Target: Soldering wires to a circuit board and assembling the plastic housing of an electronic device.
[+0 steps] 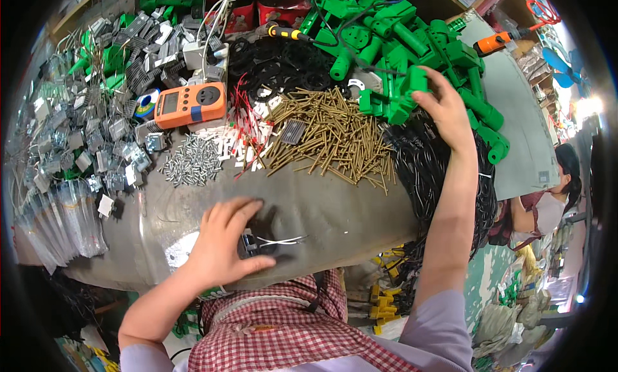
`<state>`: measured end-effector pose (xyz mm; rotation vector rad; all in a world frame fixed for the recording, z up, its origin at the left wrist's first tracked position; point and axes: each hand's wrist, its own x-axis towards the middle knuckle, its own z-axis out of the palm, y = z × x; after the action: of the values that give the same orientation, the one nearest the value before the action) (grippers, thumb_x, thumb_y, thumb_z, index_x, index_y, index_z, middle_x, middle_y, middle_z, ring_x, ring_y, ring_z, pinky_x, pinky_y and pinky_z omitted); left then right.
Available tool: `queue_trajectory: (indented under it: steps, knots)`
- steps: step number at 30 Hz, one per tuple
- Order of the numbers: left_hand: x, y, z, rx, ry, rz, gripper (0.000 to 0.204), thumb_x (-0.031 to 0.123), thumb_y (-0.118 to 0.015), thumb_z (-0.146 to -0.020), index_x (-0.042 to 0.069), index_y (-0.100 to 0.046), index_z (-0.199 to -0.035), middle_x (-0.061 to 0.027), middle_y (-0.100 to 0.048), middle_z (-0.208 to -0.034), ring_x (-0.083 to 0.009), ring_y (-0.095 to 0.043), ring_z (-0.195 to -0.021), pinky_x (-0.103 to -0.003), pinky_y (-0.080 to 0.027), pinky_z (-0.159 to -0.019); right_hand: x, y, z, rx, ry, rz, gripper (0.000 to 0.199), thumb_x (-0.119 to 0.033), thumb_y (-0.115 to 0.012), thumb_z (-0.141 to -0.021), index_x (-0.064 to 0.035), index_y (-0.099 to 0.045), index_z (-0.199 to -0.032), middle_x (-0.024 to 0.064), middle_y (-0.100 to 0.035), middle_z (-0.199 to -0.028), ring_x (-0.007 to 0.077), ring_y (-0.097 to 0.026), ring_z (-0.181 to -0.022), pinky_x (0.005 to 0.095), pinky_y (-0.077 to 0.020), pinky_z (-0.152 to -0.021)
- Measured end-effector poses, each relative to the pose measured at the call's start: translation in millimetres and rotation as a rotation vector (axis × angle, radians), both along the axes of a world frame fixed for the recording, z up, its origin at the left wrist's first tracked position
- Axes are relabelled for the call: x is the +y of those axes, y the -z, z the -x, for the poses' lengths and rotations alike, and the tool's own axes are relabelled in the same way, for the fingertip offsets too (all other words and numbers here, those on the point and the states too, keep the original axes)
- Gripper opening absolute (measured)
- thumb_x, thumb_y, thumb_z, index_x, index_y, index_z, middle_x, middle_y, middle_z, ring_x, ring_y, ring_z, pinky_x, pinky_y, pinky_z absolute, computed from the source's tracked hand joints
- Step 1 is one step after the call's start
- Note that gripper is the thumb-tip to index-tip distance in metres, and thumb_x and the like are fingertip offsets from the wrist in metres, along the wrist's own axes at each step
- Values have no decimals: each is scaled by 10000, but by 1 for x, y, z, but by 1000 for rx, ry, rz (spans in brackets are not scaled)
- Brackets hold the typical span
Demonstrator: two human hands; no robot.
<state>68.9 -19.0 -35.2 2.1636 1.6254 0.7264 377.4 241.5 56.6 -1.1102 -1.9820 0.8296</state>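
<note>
At the pile's near edge, my right hand [448, 112] has its thumb and fingers on a boxy green plastic housing [400, 96]. My left hand [225, 240] is low over the bench at the front, thumb and fingers apart. Between them, on the bench top, lies a small black part [249, 242] with two white wires [283, 240]. Whether the left palm touches that part is hidden.
Green housings [421, 40] are heaped at the back right, beside black cables [421, 166]. Brass-coloured screws [331, 130], silver screws [192, 161] and black rings [277, 66] cover the middle. An orange multimeter [190, 105] and a screwdriver [286, 32] lie farther back. Someone sits at the right [537, 211].
</note>
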Motion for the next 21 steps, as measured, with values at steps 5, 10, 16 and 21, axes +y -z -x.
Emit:
queue_trajectory:
  steps: [5,10,16,21]
  knots:
    - [31,-32,-31,-336,-1,-145,723,317,-775,-724,15,-459,-1300,-199,-448,-1306,-394,-455,-1191,-436,-419,-964,-111,-3,57,496,-209,177,629,-116,-833,-690,22,-494,-1201,112,-592,-1121,209,-597,-1031,330,-504,-866]
    - [27,-9,-18,-349,-7,-238,537,181,-696,-828,-6,-457,-1272,-213,-546,-1226,-352,-563,-1114,-408,-491,-917,-166,40,89,390,-358,55,581,-204,-838,-689,-18,-556,-1161,119,-613,-1090,217,-636,-956,332,-524,-823]
    - [-10,-2,22,-1251,-269,78,338,62,-595,-870,0,-509,-1191,-163,-556,-1238,-274,-576,-1096,-445,-516,-887,-118,107,50,-290,52,-177,70,-10,-629,-787,15,-618,-852,138,-578,-852,298,-604,-804,370,-499,-696]
    - [-13,14,22,-1391,-497,-2,392,170,-625,-884,46,-480,-1226,-98,-557,-1188,-223,-544,-1101,-427,-419,-969,-112,111,78,-828,31,-445,80,-24,-602,-718,1,-578,-790,137,-553,-879,298,-606,-848,391,-523,-702]
